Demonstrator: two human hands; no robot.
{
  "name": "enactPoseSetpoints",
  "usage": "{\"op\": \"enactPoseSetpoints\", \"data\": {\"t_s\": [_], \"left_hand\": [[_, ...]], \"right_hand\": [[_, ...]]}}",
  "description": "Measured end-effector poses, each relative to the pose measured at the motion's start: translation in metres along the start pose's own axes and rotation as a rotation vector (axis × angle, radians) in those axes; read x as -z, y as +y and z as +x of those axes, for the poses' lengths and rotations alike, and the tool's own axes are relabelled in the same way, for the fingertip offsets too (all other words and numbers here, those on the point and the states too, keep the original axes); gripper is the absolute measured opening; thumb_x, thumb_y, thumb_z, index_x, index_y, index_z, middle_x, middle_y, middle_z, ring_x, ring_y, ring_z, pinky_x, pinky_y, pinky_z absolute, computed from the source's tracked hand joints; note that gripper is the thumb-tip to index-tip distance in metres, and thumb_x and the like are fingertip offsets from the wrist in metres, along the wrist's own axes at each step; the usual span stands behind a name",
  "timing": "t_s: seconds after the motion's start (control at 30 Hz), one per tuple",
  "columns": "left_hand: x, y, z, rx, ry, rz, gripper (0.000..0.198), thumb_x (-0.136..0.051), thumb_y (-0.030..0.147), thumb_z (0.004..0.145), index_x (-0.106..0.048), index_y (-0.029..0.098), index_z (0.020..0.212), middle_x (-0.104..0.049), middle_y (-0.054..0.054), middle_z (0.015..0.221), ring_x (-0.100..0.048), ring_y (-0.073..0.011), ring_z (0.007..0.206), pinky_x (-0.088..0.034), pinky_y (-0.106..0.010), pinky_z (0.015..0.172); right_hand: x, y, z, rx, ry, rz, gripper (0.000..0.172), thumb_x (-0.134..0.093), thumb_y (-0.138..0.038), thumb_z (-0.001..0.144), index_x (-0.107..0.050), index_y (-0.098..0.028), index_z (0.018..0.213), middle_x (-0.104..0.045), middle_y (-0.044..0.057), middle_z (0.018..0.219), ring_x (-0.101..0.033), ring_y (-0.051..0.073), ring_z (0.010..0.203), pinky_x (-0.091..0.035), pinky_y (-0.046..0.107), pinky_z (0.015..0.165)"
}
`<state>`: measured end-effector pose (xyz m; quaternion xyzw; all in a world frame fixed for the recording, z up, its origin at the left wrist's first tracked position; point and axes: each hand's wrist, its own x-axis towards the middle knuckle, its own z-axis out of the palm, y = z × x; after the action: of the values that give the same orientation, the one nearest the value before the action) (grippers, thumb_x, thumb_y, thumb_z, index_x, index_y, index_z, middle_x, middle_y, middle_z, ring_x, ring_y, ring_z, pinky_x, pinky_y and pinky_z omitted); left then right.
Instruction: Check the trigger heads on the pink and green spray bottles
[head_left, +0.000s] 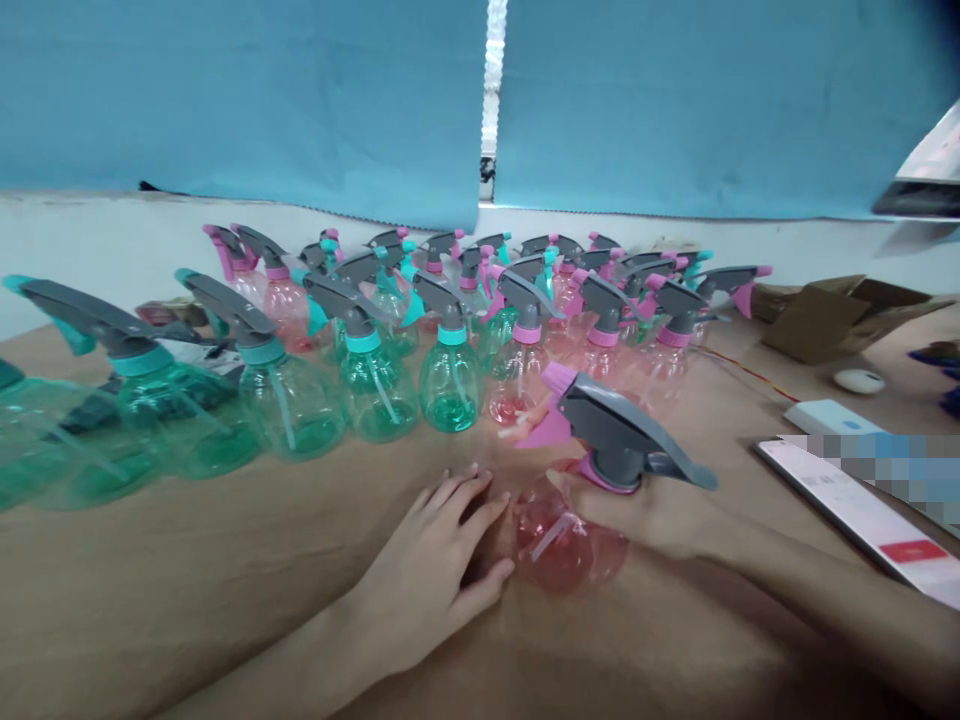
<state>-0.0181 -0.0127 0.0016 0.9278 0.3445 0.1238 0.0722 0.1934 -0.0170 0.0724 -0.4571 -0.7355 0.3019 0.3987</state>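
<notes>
A clear pink spray bottle [559, 550] with a grey and pink trigger head stands at the front of the table, tilted little if at all. My right hand [652, 515] is wrapped round its neck from the right, with fingertips showing beside the pink trigger. Just left of the bottle, my left hand [442, 550] rests on the table, fingers spread and holding nothing. Behind my left hand stands a green spray bottle [450, 390] with a turquoise collar. A pink spray bottle [517, 375] is to its right.
Several more green and pink spray bottles stand in rows across the table [300, 560]. At right lie a phone [847, 510], a white box-shaped device [836, 418], a white mouse [859, 381] and an open cardboard box [817, 318]. Blue curtains [300, 100] hang behind.
</notes>
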Motion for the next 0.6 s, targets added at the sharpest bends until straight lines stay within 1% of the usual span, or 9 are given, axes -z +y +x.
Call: {"op": "enactPoseSetpoints", "data": {"t_s": [0.1, 0.13, 0.2, 0.27, 0.4, 0.5, 0.6], "left_hand": [[0.0, 0.0, 0.0, 0.01, 0.0, -0.003, 0.045, -0.051, 0.039, 0.091, -0.047, 0.019, 0.131, -0.044, -0.011, 0.14, -0.036, -0.0293, 0.129, -0.032, -0.048, 0.103], [0.001, 0.0, 0.0, 0.012, 0.002, -0.005, 0.045, -0.052, 0.039, 0.091, -0.047, 0.019, 0.131, -0.044, -0.011, 0.139, -0.036, -0.0295, 0.129, -0.033, -0.048, 0.103], [0.001, 0.001, -0.001, 0.015, 0.002, -0.007, 0.047, -0.052, 0.04, 0.091, -0.046, 0.019, 0.132, -0.044, -0.011, 0.139, -0.036, -0.0299, 0.129, -0.033, -0.049, 0.103], [0.001, 0.001, -0.001, 0.015, 0.002, -0.007, 0.047, -0.052, 0.039, 0.091, -0.047, 0.018, 0.132, -0.044, -0.012, 0.139, -0.037, -0.0301, 0.128, -0.033, -0.049, 0.102], [0.0, 0.001, -0.001, 0.014, 0.001, -0.008, 0.045, -0.053, 0.038, 0.09, -0.048, 0.017, 0.13, -0.044, -0.012, 0.139, -0.037, -0.0302, 0.128, -0.033, -0.048, 0.102], [0.0, 0.001, -0.001, 0.011, 0.008, -0.009, 0.045, -0.053, 0.037, 0.09, -0.048, 0.017, 0.13, -0.044, -0.012, 0.139, -0.036, -0.0303, 0.129, -0.033, -0.048, 0.103], [-0.001, 0.0, -0.002, 0.004, 0.017, -0.011, 0.046, -0.053, 0.036, 0.09, -0.047, 0.017, 0.131, -0.044, -0.012, 0.139, -0.036, -0.0303, 0.129, -0.032, -0.048, 0.103]], "right_hand": [[0.002, -0.005, 0.0, -0.013, 0.004, -0.012, 0.012, -0.054, -0.021, 0.064, -0.05, -0.024, 0.053, -0.051, -0.004, 0.047, -0.053, 0.013, 0.045, -0.051, 0.025, 0.046], [0.003, -0.005, 0.0, -0.019, 0.018, -0.023, 0.013, -0.054, -0.022, 0.064, -0.048, -0.025, 0.052, -0.05, -0.004, 0.046, -0.053, 0.013, 0.045, -0.051, 0.025, 0.046], [0.004, -0.005, -0.001, -0.039, 0.046, -0.045, 0.012, -0.055, -0.024, 0.065, -0.051, -0.025, 0.054, -0.053, -0.003, 0.048, -0.057, 0.015, 0.049, -0.053, 0.027, 0.048], [0.004, -0.003, 0.0, -0.027, 0.025, -0.028, 0.009, -0.056, -0.025, 0.067, -0.057, -0.025, 0.058, -0.058, -0.002, 0.053, -0.062, 0.017, 0.057, -0.056, 0.029, 0.054], [0.003, 0.002, 0.001, 0.074, -0.11, 0.077, 0.013, -0.053, -0.022, 0.071, -0.064, -0.025, 0.067, -0.067, 0.0, 0.067, -0.067, 0.019, 0.076, -0.058, 0.034, 0.073], [0.0, 0.009, 0.0, 0.096, -0.08, 0.054, 0.014, -0.053, -0.024, 0.075, -0.068, -0.025, 0.073, -0.071, 0.003, 0.078, -0.068, 0.021, 0.086, -0.056, 0.038, 0.081], [-0.003, 0.015, -0.003, 0.06, -0.035, 0.033, 0.016, -0.054, -0.027, 0.078, -0.07, -0.025, 0.075, -0.072, 0.005, 0.088, -0.068, 0.021, 0.09, -0.054, 0.035, 0.085]]}}
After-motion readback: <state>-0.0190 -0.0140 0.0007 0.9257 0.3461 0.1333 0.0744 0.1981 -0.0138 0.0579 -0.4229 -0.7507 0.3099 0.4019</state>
